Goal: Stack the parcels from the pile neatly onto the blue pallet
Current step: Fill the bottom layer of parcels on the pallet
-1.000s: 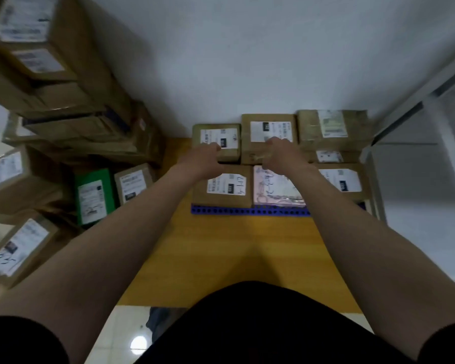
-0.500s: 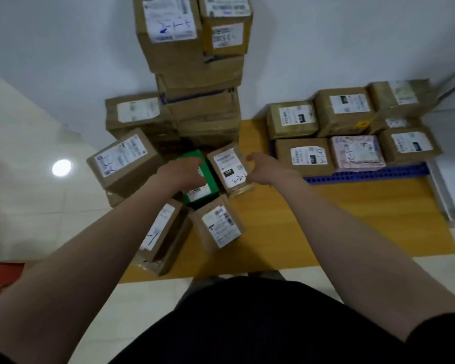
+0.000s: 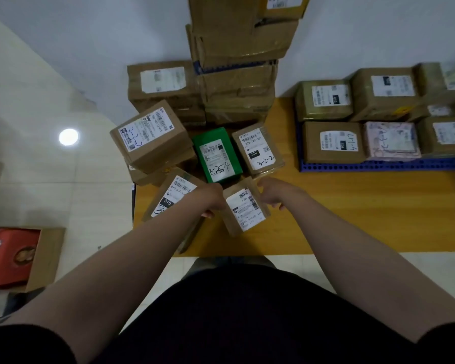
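Note:
A small brown parcel [image 3: 244,210] with a white label lies at the near edge of the pile. My left hand [image 3: 210,198] is at its left side and my right hand [image 3: 271,193] at its upper right corner, the fingers of both curled against it. Behind it lie a green parcel [image 3: 217,156] and a brown parcel marked 220 [image 3: 258,151]. To the right, the blue pallet [image 3: 378,165] carries several labelled parcels in two rows against the wall.
A tall stack of cartons [image 3: 239,61] rises behind the pile, with tilted parcels [image 3: 147,135] to its left. Pile and pallet sit on a yellow wooden platform [image 3: 352,211]. On the tiled floor to the left lies a red box [image 3: 11,258].
My view swung left from the pallet to the pile. Both hands left the pallet's parcels, passed the 220 parcel and came down onto the small brown parcel nearer me.

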